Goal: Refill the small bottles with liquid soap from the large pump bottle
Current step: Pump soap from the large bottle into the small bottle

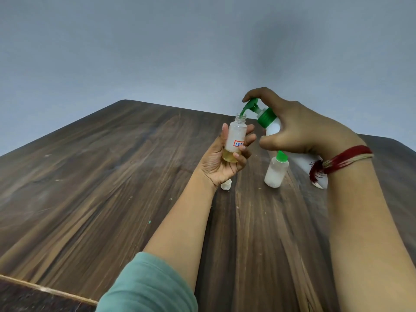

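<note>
Small bottle (235,136), the open one: where is it?
Just left of the large pump bottle (273,129), held upright above the table (112,176), its mouth right at the green spout tip. A little yellowish liquid sits in its bottom.
Who holds it?
The left hand (216,161), fingers and thumb curled round its body.
And the right hand (292,129)?
Wrapped round the pump bottle's shoulder, forefinger on the pump head. That bottle leans to the left.
Anything else near the pump bottle?
A green-capped bottle (276,171) stands just in front of it; a white cap (226,184) lies to its left, under the left wrist.
</note>
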{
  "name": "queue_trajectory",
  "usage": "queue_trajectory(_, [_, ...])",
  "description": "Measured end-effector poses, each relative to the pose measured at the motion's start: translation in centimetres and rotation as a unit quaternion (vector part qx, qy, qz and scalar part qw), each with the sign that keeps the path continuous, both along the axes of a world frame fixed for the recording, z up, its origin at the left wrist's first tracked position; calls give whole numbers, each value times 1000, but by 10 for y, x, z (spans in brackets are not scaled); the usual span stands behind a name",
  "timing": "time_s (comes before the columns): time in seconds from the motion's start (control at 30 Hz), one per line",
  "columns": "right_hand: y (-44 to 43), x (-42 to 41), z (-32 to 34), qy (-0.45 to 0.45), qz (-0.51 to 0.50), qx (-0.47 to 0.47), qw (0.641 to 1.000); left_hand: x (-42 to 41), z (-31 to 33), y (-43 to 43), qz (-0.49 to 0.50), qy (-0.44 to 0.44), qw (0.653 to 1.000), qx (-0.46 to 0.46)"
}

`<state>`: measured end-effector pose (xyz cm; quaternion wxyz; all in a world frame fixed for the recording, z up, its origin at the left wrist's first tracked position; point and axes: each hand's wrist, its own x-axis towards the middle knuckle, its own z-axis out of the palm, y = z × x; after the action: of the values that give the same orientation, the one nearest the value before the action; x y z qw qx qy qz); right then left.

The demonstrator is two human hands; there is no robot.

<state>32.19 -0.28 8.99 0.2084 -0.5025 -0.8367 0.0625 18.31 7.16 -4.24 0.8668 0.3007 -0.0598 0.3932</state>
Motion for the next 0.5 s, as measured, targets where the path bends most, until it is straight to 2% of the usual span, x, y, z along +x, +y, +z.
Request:
queue_trajectory(0.17, [0,1,1,7,2,6,1000,-1,0,-1,-2,-6,1000,-2])
queue_trajectory(0.5, [1,4,-1,8,5,3,1000,2,-2,-2,13,35,999,5])
